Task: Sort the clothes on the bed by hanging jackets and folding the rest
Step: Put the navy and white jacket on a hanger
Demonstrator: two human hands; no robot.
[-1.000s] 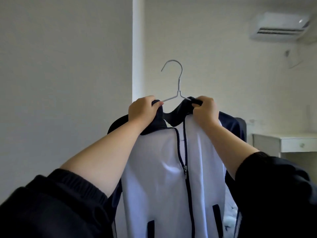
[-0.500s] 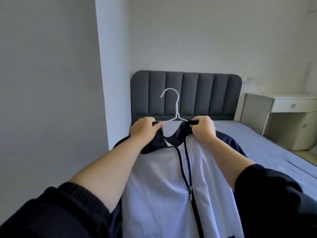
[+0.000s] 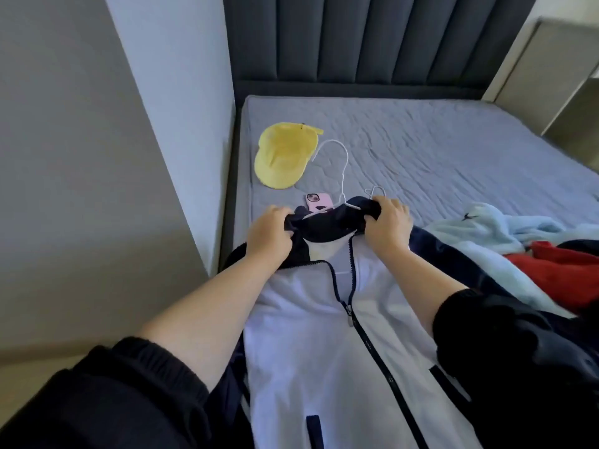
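A white jacket (image 3: 311,335) with a navy collar, navy sleeves and a navy zip lies front-up over the near part of the bed (image 3: 437,150). A white wire hanger (image 3: 340,166) sits inside it, its hook sticking out past the collar. My left hand (image 3: 270,234) grips the left side of the collar. My right hand (image 3: 387,223) grips the right side. A light blue fleece garment (image 3: 492,225) and a red garment (image 3: 564,267) lie bunched at the right.
A yellow cap (image 3: 283,155) and a pink phone (image 3: 316,202) lie on the mattress beyond the collar. A second wire hook (image 3: 374,191) shows by my right hand. A dark padded headboard (image 3: 372,43) stands behind, a wall column (image 3: 175,92) on the left, a pale cabinet (image 3: 551,76) on the right.
The jacket on its hanger came down from held up in the air to lying on the bed. My view dropped from the wall to the mattress. Both hands kept hold of the collar.
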